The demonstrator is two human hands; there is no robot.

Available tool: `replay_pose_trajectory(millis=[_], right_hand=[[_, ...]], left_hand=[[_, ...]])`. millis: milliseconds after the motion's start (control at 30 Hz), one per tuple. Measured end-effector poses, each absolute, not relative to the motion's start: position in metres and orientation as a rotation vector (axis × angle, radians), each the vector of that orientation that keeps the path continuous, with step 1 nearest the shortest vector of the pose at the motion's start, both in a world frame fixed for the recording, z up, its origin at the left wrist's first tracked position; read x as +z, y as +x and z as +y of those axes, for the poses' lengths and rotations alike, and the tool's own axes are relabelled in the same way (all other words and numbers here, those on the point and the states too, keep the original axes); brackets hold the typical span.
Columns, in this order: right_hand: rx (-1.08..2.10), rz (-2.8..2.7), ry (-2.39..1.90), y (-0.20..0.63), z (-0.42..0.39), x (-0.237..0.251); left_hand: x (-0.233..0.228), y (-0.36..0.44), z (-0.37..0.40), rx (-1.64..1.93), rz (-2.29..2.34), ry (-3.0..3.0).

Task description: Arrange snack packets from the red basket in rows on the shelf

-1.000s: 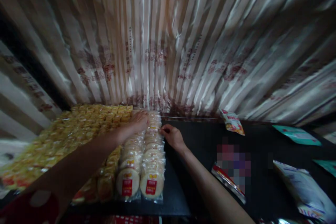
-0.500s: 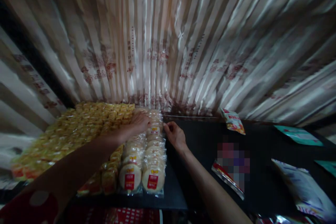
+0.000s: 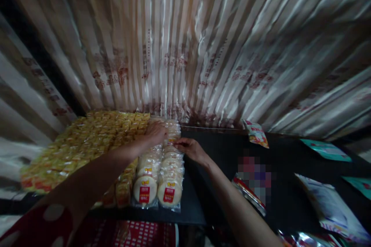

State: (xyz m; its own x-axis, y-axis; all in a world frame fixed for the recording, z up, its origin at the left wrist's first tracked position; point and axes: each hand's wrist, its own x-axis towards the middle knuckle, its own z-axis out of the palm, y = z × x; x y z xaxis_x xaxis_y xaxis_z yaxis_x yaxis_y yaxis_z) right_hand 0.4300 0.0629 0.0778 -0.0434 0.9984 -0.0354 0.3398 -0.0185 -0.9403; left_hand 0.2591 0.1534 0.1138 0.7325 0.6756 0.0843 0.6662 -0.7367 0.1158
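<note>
Two rows of clear-wrapped round rice crackers, pale with red and yellow labels, stand side by side on a black tabletop. My left hand lies over the far part of these rows, palm down with fingers stretched; its fingertips are partly hidden. At the right side of the right-hand row, my right hand has its thumb and fingers pinched together on the edge of a wrapped cracker. Left of the crackers, under my left forearm, sit many rows of small yellow-wrapped snack packets.
Pleated printed sheeting hangs behind the table. To the right lie a red and white snack bag, a teal packet, a white and blue bag and a partly blurred red packet. Red patterned material shows below the front edge.
My right hand has moved left, from beside the right-hand cracker row onto its edge. My left hand stays over the rows. The view has shifted slightly.
</note>
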Motion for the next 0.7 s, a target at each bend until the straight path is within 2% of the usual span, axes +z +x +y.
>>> replay_pose_trajectory(millis=[233, 367, 533, 700], right_hand=[[0.754, -1.446, -1.631, 0.426, 0.071, 0.061], [0.671, -1.381, -1.656, 0.419, 0.070, 0.060], [0.393, -1.393, -1.842, 0.425, 0.050, 0.073], [0.711, -1.596, -1.775, 0.427, 0.035, 0.084]], left_hand=[[0.112, 0.248, 0.148, 0.509, 0.921, 2.916], [0.114, 0.245, 0.140, 0.314, 0.893, 2.917], [0.121, 0.250, 0.130, 0.221, 0.986, 2.874], [0.124, 0.253, 0.126, 0.164, 1.076, 2.803]])
